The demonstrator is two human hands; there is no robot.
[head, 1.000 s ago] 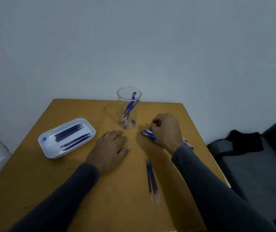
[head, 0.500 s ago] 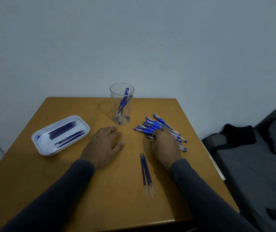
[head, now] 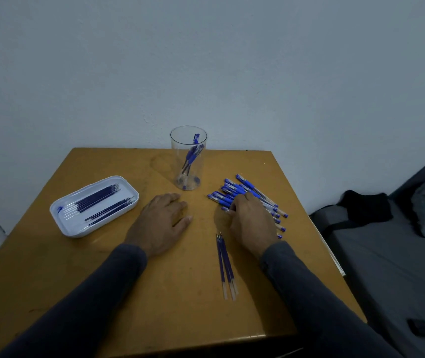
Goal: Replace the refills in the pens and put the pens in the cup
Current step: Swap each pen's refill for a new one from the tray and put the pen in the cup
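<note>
- Right hand lies over the near edge of the pile of pens, its fingers curled down onto the pens at the pile's 7 o'clock corner. Whether they have pinched one pen is hidden by the back of the hand. Left hand rests flat on the table, fingers relaxed and holding nothing.
- Table is bare brown wood, worn and smudged, and carries everything.
- Tray, at 9 o'clock from the left hand, is a shallow white plastic dish with rounded corners. It holds thin dark refills lying roughly parallel.
- Cup is clear, tall and round, upright at 12 o'clock between the two hands, with a few pens standing slanted inside.
- Pens in the pile are slim, with blue caps and grips and clear barrels. Their long axes run from 10 o'clock to 4 o'clock, across the right hand's fingers, so that hand is plainly the nearer one for a pick-up.
- Loose refills lie just beside the right wrist at its 8 o'clock, long axis almost 12 to 6, tips pointing away.
</note>
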